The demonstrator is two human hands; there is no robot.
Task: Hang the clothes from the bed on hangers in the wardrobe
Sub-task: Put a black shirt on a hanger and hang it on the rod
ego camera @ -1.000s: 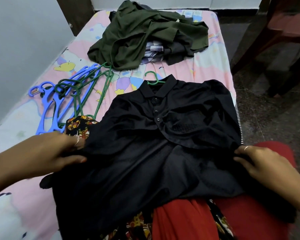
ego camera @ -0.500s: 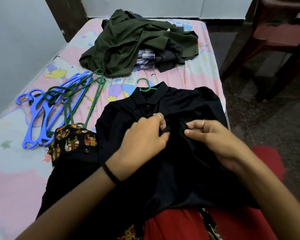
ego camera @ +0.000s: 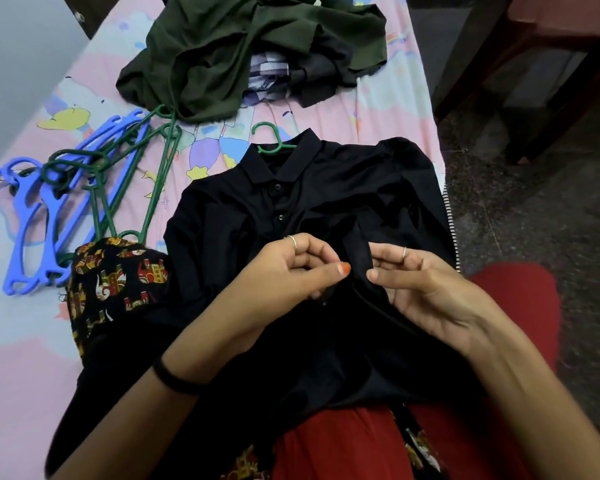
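The black polo shirt lies face up on the bed, collar away from the person, with the hook of a green hanger sticking out past the collar. Both hands meet over the shirt's front below the buttons. The left hand has its fingers curled, thumb tip against the dark cloth, pinching the placket edge. The right hand, palm turned up, holds a fold of the same cloth between thumb and curled fingers. Each hand wears a thin ring, and a dark band circles the left wrist. Just left of the shirt sits a black printed garment. Beyond it, a loose bunch of blue and green hangers rests on the pink patterned sheet. At the far end of the bed lies a heap of clothes topped by a dark green garment. Red cloth covers the person's lap.
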